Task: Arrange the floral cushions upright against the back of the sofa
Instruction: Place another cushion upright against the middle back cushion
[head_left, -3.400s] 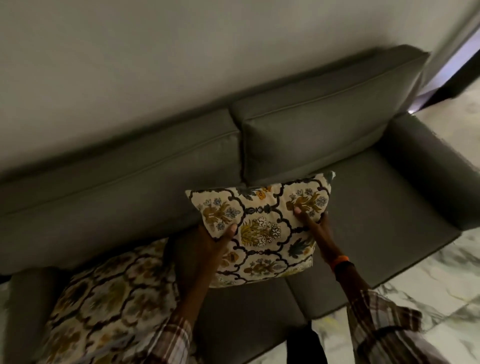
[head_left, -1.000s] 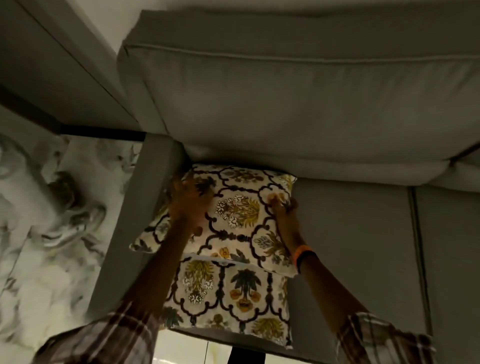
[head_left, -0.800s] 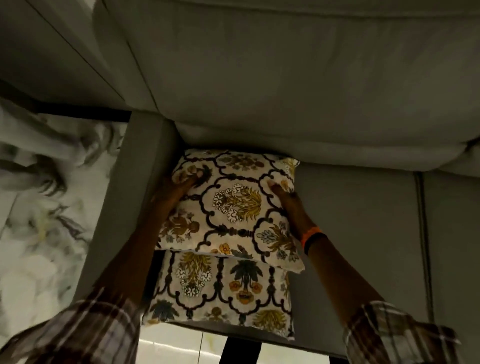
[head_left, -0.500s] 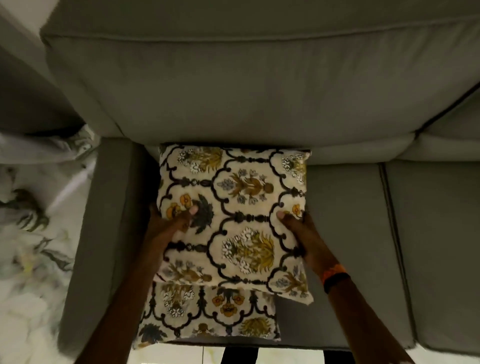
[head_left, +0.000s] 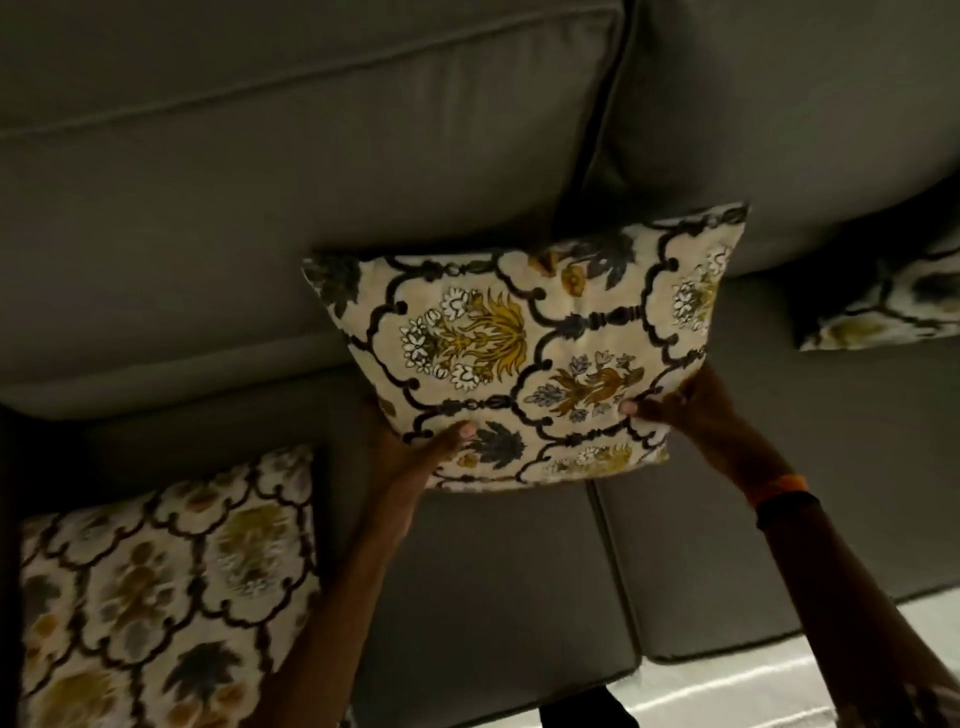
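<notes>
A cream floral cushion (head_left: 524, 348) with dark trellis lines and yellow flowers is held up in front of the grey sofa back (head_left: 291, 171), over the gap between two back pads. My left hand (head_left: 415, 452) grips its lower left edge. My right hand (head_left: 680, 405) grips its lower right edge, an orange band on that wrist. A second floral cushion (head_left: 156, 587) lies flat on the seat at the lower left. The edge of a third floral cushion (head_left: 883, 301) shows at the far right against the back.
The grey seat pads (head_left: 498, 597) lie below the held cushion, split by a seam. A strip of pale marble floor (head_left: 753, 696) shows at the bottom right, past the sofa's front edge.
Both hands have lifted the top cushion off the one beneath it and carried it right, toward the middle of the sofa. The lower cushion stays on the seat.
</notes>
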